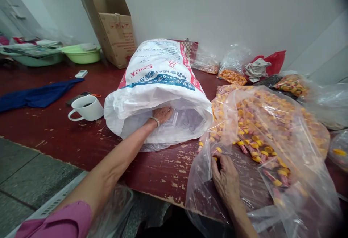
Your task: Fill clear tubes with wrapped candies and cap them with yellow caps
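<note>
From where I'm standing, I'm seeing a big white printed sack (165, 62) lying on its side on the dark red counter (160, 171), its open mouth facing the person. Clear tubes (187, 120) are showing inside. The left hand (163, 114), with a beaded bracelet (156, 121) circling its wrist, is resting inside that mouth among the tubes; its fingers are partly hiding from me, so I can't tell whether they're gripping one.

Just to the right, a large see-through plastic bag (199, 185) is spreading over the counter, holding a heap of small yellow-capped tubes (255, 145) with pinkish-red contents. The right hand (226, 176) is lying at this bag's near side, thumb and fingers curving close to a few capped tubes; I can't tell whether it's pinching one or the plastic.

Left of the sack, a white mug (91, 109) with something dark in it is standing near the sack's rim, and a blue cloth (38, 96) is stretching out farther left. Behind, an open cardboard box (119, 42) is standing beside a lime-green basin (83, 56).
</note>
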`<action>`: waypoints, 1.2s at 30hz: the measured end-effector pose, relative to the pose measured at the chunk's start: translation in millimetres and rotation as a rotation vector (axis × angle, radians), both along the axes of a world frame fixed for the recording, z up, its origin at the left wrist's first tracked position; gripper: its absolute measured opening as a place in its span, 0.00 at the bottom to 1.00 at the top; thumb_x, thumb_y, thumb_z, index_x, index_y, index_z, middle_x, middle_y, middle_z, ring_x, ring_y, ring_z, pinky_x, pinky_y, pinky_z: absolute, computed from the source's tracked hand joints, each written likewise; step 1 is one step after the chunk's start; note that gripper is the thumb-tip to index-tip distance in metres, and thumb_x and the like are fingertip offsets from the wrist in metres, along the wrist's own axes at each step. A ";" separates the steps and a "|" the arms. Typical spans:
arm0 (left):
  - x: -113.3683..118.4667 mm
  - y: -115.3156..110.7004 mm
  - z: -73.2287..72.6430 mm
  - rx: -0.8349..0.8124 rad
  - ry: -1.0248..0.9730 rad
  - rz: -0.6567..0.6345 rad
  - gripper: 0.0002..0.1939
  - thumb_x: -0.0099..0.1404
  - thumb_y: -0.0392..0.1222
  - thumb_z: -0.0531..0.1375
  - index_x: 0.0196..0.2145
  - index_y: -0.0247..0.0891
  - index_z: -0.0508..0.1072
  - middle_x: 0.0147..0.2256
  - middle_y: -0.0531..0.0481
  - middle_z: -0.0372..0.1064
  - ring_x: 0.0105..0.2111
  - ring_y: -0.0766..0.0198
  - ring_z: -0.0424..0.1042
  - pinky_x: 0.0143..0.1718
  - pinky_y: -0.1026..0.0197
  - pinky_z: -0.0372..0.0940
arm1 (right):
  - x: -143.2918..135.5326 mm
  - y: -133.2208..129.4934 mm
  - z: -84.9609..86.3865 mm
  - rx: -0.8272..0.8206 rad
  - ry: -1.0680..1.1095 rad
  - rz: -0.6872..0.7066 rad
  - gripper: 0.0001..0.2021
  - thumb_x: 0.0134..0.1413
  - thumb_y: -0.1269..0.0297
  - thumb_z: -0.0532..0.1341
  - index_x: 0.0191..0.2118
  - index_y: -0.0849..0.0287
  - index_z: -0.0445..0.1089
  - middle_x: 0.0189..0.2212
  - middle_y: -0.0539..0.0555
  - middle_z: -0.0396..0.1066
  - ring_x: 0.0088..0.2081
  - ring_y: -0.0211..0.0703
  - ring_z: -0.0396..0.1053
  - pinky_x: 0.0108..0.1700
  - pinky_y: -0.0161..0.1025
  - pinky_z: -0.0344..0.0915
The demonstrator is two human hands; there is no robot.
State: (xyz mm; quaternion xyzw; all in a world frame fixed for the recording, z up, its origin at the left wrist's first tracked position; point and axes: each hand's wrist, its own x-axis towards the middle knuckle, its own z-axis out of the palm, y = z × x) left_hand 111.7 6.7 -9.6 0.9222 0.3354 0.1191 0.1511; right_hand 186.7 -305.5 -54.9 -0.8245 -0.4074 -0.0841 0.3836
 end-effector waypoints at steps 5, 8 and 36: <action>-18.2 -14.8 4.0 0.019 -0.133 0.085 0.15 0.63 0.45 0.54 0.45 0.39 0.69 0.40 0.42 0.74 0.41 0.51 0.71 0.44 0.52 0.59 | -1.9 0.4 3.5 0.022 0.121 -0.017 0.13 0.54 0.56 0.54 0.35 0.59 0.69 0.34 0.57 0.70 0.38 0.48 0.68 0.43 0.44 0.62; -34.8 -26.7 15.6 0.048 -0.241 0.081 0.14 0.63 0.43 0.54 0.46 0.40 0.68 0.43 0.44 0.72 0.45 0.53 0.69 0.48 0.53 0.58 | -1.7 -4.5 8.5 0.033 0.176 -0.031 0.14 0.54 0.54 0.55 0.36 0.59 0.70 0.33 0.56 0.72 0.36 0.46 0.70 0.40 0.42 0.63; -166.1 -251.8 27.1 -2.060 -0.940 -0.069 0.09 0.66 0.42 0.56 0.38 0.33 0.70 0.37 0.44 0.73 0.38 0.60 0.72 0.45 0.53 0.64 | -132.6 -32.3 84.0 0.429 0.089 0.314 0.05 0.55 0.72 0.61 0.37 0.55 0.69 0.37 0.51 0.71 0.42 0.39 0.69 0.44 0.38 0.64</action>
